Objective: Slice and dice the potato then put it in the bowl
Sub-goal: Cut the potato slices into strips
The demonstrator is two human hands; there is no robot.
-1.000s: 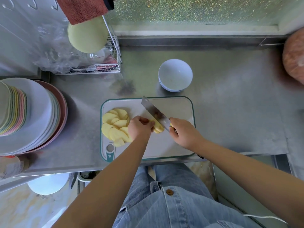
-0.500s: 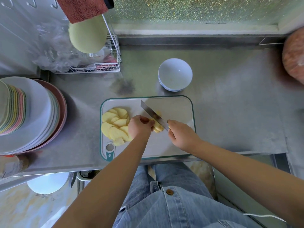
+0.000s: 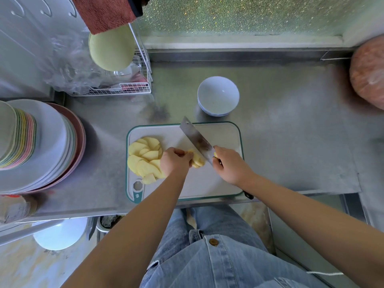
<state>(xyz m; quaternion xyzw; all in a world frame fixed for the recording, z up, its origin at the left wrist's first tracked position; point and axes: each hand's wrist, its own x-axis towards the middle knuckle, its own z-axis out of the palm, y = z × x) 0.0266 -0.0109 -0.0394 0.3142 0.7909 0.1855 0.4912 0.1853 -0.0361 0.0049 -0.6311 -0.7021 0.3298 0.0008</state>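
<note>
On the white, teal-rimmed plastic cutting board (image 3: 224,138), near the round white ceramic bowl (image 3: 218,96), your right hand (image 3: 230,166) clasps the handle of the broad steel cleaver (image 3: 196,140), its blade against the peeled yellow potato piece (image 3: 197,160) pinned under your left hand (image 3: 175,161)'s curled fingers, beside the fanned slices (image 3: 143,156).

**A home kitchen, mid-prep**

Everything is pointing to a home kitchen — a knife (image 3: 197,140) is slicing potato (image 3: 197,161) on a cutting board (image 3: 225,134) on a steel counter (image 3: 291,142), a white bowl (image 3: 216,112) is sitting just behind, plates (image 3: 41,142) are standing stacked at the left, and a wire dish rack (image 3: 124,90) is standing near a frosted window (image 3: 249,15).
</note>
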